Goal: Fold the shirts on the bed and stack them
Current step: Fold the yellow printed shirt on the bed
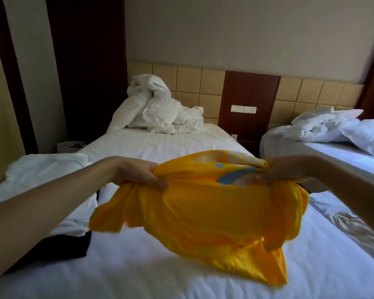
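Observation:
A yellow shirt [203, 214] with a blue and white print hangs bunched in the air above the white bed [151, 266]. My left hand [138, 175] grips its upper left edge. My right hand [287, 171] grips the upper right edge near the print. The lower hem trails down and touches the sheet. A white shirt [41, 173] lies on the bed's left side under my left forearm, and a black garment [58, 247] lies partly beneath it. On the right a beige garment [352, 227] rests at the bed's edge.
A crumpled white duvet [156, 108] is heaped at the head of the bed against the padded headboard [194, 83]. A second bed [333, 147] with rumpled bedding stands on the right, with a narrow gap between. A dark wall panel [248, 104] carries switches.

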`<state>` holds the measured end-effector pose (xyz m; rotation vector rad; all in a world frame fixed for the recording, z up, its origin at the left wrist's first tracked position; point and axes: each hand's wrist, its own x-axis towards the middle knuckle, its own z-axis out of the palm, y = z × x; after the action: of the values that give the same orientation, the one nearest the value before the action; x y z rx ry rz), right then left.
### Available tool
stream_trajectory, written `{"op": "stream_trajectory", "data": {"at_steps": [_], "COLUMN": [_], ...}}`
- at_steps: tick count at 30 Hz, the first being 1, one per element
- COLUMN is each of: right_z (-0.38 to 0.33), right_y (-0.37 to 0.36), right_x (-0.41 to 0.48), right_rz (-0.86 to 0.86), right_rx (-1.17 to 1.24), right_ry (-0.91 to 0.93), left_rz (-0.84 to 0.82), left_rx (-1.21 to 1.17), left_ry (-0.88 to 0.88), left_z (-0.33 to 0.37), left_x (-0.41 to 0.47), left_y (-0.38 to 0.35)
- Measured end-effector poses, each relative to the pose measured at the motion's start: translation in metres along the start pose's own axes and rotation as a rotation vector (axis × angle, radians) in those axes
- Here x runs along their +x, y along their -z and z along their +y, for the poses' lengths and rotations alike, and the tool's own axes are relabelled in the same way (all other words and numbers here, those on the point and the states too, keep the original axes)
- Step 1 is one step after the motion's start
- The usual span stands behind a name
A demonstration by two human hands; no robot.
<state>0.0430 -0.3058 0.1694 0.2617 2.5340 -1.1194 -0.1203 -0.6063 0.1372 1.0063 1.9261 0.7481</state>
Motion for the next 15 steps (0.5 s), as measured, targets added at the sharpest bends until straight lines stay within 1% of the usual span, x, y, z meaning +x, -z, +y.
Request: {"op": "stream_trajectory", "data": {"at_steps": [2,6,8,10,11,12,13,15], "right_z": [0.006,0.029,0.038,0.041,0.042,0.041,0.039,0.027], "right_y": [-0.011,-0.022,-0.018,-0.011,-0.005,0.001,0.009,0.033], "right_x": [0.006,0.039,0.059,0.081,0.093,0.104,0.114,0.130], "right_rz": [-0.054,-0.072,-0.002,0.154,0.239,0.318,0.387,0.528], "right_rx": [-0.007,-0.125,-0.179,-0.316,-0.408,-0.499,-0.560,-0.633], "right_ry": [0.015,0.009,0.027,0.072,0.100,0.125,0.139,0.157], "left_rz": [-0.040,-0.006,-0.009,0.012,0.075,0.179,0.310,0.617], "left_rx": [-0.110,-0.115,-0.061,0.134,0.284,0.437,0.573,0.688], "left_ry": [0.004,0.045,0.075,0.140,0.168,0.170,0.145,0.126], "left_z": [-0.011,-0.039,-0.046,-0.049,-0.050,-0.051,-0.051,-0.045], "left_x": [0.004,0.033,0.047,0.062,0.072,0.082,0.092,0.104], "left_y": [-0.005,-0.007,0.000,0.011,0.020,0.029,0.040,0.071]}}
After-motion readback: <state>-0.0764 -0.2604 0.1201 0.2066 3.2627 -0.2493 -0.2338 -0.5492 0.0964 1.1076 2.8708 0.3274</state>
